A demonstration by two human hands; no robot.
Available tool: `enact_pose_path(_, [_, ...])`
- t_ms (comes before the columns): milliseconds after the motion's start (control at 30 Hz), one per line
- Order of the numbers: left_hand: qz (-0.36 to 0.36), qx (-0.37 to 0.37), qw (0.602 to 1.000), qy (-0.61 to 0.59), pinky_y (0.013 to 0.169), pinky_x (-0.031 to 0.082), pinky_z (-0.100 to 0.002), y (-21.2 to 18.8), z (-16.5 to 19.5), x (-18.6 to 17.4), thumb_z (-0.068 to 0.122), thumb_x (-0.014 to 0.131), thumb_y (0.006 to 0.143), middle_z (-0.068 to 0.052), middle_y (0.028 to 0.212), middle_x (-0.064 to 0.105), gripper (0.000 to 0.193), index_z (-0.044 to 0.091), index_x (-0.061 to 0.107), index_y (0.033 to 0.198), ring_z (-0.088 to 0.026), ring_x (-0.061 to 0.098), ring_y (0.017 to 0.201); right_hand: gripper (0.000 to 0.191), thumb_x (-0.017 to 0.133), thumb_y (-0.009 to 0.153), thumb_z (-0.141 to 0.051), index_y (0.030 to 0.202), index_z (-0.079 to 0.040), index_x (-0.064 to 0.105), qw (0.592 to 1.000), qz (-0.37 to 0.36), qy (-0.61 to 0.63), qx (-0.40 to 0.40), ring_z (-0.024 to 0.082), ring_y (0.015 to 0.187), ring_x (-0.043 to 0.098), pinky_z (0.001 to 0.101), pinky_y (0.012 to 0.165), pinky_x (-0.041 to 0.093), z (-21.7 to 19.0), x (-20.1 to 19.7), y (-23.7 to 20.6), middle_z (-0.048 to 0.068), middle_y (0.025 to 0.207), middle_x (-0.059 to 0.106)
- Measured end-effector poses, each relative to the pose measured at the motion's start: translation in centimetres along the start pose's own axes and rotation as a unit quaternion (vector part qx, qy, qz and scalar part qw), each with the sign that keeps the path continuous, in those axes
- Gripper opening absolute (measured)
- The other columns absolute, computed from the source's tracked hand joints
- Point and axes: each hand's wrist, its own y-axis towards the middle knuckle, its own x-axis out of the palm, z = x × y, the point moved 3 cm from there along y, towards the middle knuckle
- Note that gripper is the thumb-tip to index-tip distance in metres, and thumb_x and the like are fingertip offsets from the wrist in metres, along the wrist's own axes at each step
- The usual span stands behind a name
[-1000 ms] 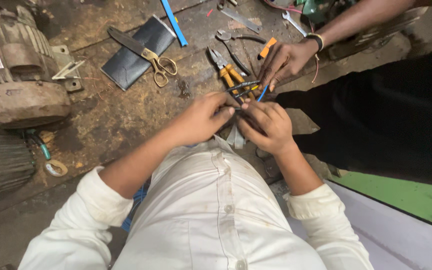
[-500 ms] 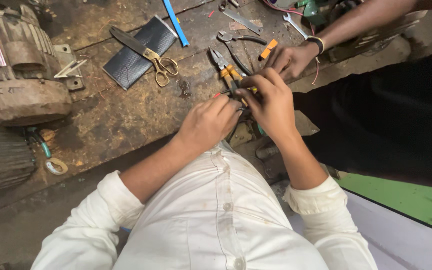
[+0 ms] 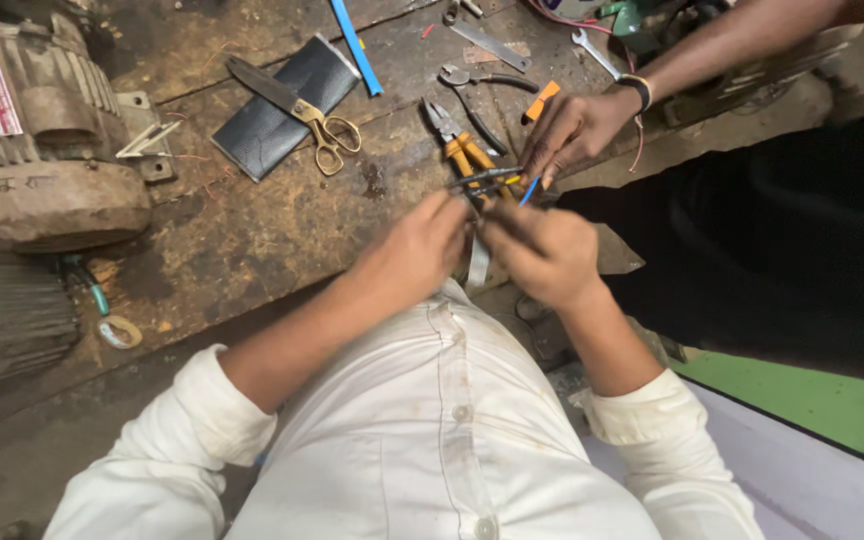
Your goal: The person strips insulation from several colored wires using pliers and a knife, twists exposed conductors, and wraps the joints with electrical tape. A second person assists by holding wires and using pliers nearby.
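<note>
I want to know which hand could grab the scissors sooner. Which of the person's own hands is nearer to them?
Left. The left hand is just right of and below the scissors on the workbench; the right hand is farther right, beyond the left.

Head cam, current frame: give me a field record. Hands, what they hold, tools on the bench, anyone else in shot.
left hand: closed on the wires
right hand: closed on the same wires, blurred
wires: dark bundle with a blue end, held between both hands over the bench edge
bench: worn wood, stained
pliers: yellow handles, lying just beyond the hands
scissors: on a dark pouch
spanner: far edge
motor: left, rusty
other hand: a co-worker's, wristband on, fingertips at the wires
</note>
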Motion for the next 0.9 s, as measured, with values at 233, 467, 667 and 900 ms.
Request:
enact_pose_path(233, [0.104, 0.11, 0.987, 0.06, 0.08, 0.051, -0.046, -0.5, 0.5, 0.2, 0.013, 0.069, 0.093, -0.017, 0.102, 0.061, 0.028, 0.0, 0.06, 0.116, -0.036, 0.065, 0.089, 0.017, 0.08, 0.088, -0.007, 0.103, -0.004, 0.074, 0.953, -0.049, 0.088, 0.287, 0.032, 0.087, 0.068, 0.0382, 0.075, 0.054, 2.1, 1.6, 2.7, 0.011, 0.098, 0.064])
enact_pose_path(467, [0.07, 0.049, 0.996, 0.039, 0.079, 0.053, -0.043, 0.3, 0.2, 0.5, 0.019, 0.071, 0.096, -0.015, 0.097, 0.067, 0.023, 0.005, 0.069, 0.114, -0.031, 0.067, 0.086, 0.023, 0.076, 0.095, -0.004, 0.115, -0.001, 0.066, 0.94, -0.019, 0.159, 0.302, 0.03, 0.098, 0.069, 0.0384, 0.084, 0.056, 1.5, 0.5, 1.5, 0.014, 0.11, 0.064])
enact_pose_path(667, [-0.124, -0.146, 0.963, -0.19, 0.081, 0.055, -0.042, 1.8, -1.4, 0.1, 0.025, 0.062, 0.093, -0.015, 0.1, 0.073, 0.029, 0.006, 0.067, 0.114, -0.03, 0.073, 0.093, 0.035, 0.077, 0.08, -0.003, 0.112, -0.001, 0.064, 0.992, -0.003, 0.088, 0.095, 0.036, 0.114, 0.062, 0.0437, 0.093, 0.056, -0.3, 0.5, -0.9, 0.021, 0.129, 0.06])
enact_pose_path(900, [0.039, 0.031, 0.996, 0.075, 0.091, 0.044, -0.054, 0.2, 0.7, -0.7, 0.017, 0.064, 0.099, -0.014, 0.105, 0.067, 0.016, 0.007, 0.063, 0.11, -0.034, 0.067, 0.102, 0.026, 0.081, 0.082, -0.008, 0.107, -0.01, 0.073, 0.992, 0.039, -0.047, -0.112, 0.025, 0.092, 0.071, 0.0335, 0.069, 0.052, -0.4, -0.3, -0.6, 0.009, 0.116, 0.069])
